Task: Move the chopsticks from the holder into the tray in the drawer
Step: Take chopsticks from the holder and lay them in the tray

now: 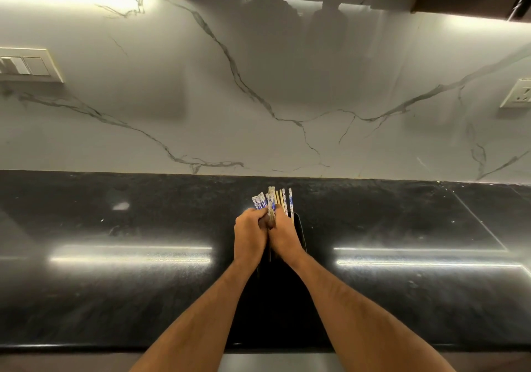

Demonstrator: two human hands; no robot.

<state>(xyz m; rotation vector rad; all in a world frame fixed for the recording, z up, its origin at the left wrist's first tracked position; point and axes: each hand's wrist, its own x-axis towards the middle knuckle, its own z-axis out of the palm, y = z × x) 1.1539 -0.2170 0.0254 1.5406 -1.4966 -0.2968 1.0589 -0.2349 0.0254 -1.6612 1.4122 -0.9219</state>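
Veined white marble backsplash (287, 84) rises behind a glossy black surface (115, 285), lit by strips under the cabinets. Both hands meet near the middle of that surface, somewhat toward its back edge: the left hand (250, 235) and the right hand (284, 238) press together with their fingers curled, each grip clamped on the bundle of chopsticks (271, 202), whose blue-and-white patterned ends and a few plain wooden ones fan out above the knuckles. Below and just right of the hands stands the dark holder (300, 233), its rim showing beside the right hand; the lower ends of the sticks are hidden, so I cannot tell whether they have cleared it. Neither drawer nor tray is in view. These sticks look light, stiff and smooth, likely to slide past each other and scatter if held loosely, so a firm hold around the bundle's middle, both hands squeezing it tight, seems the safest way to carry it.
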